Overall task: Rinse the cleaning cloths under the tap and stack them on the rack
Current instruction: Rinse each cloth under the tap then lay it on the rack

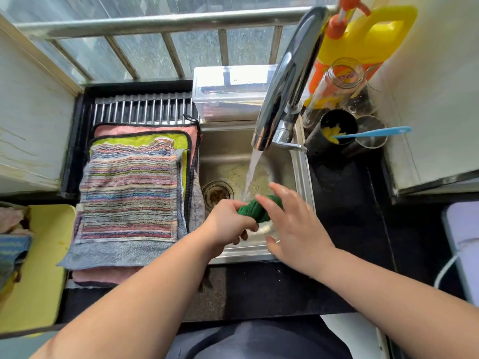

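The left hand (230, 224) clamps the bunched green cloth (255, 209) over the sink (225, 146), under the tap (285, 81). The right hand (293, 221), fingers spread, seems to touch it. The rack (142, 110) lies left, nearer the left hand.

The left grip (228, 225) clutches a green cloth (255, 209) under the running tap (285, 81); the right grip (293, 224), spread flat, touches the cloth.
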